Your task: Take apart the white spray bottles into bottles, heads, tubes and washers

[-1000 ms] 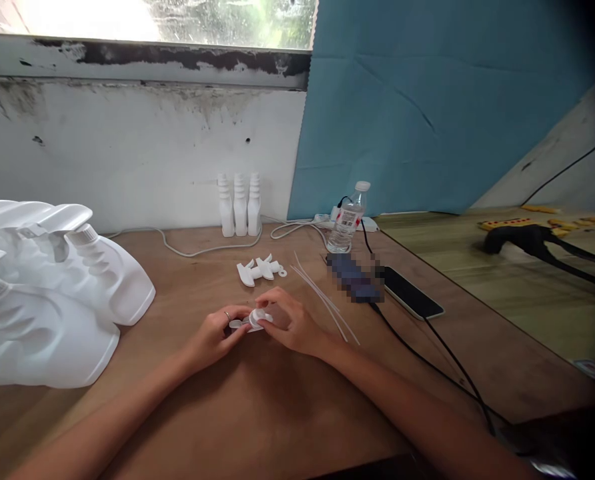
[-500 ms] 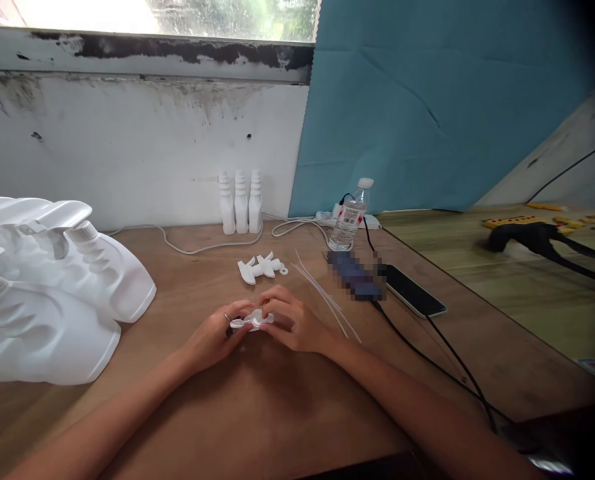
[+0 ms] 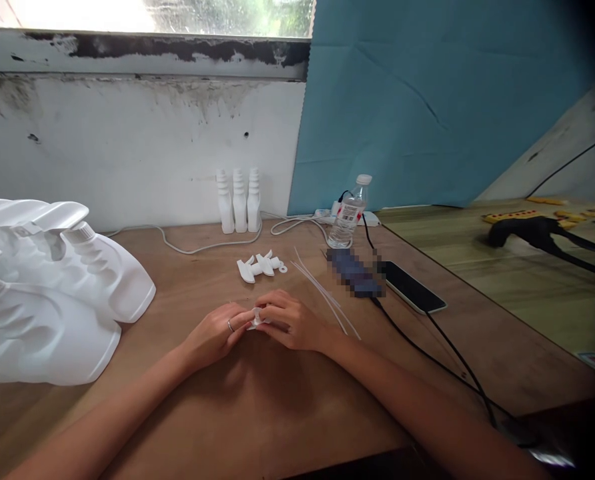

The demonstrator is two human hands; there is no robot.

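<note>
Both my hands meet at the middle of the table, their fingertips closed on a small white plastic part (image 3: pixel 256 319). My left hand (image 3: pixel 221 333), with a ring on one finger, grips it from the left. Pinching it from the right is my right hand (image 3: pixel 292 321). Fingers cover most of the part, so its full shape is hidden. Just beyond the hands lie white trigger spray heads (image 3: pixel 262 267) with a small white ring (image 3: pixel 283 269) at their right end. Thin clear tubes (image 3: pixel 322 292) rest to the right of my right hand.
Large white spray bottles (image 3: pixel 67 333) lie at the left. Several slim white bottles, including one bottle (image 3: pixel 239 207), stand by the wall. A water bottle (image 3: pixel 348 217), a blurred dark blue object (image 3: pixel 353 273), a phone (image 3: pixel 413 287) and black cables (image 3: pixel 427 357) occupy the right side.
The round flap that stuck out leftward from the white part is no longer visible there. My left fingers now lie over the part and cover more of it.
</note>
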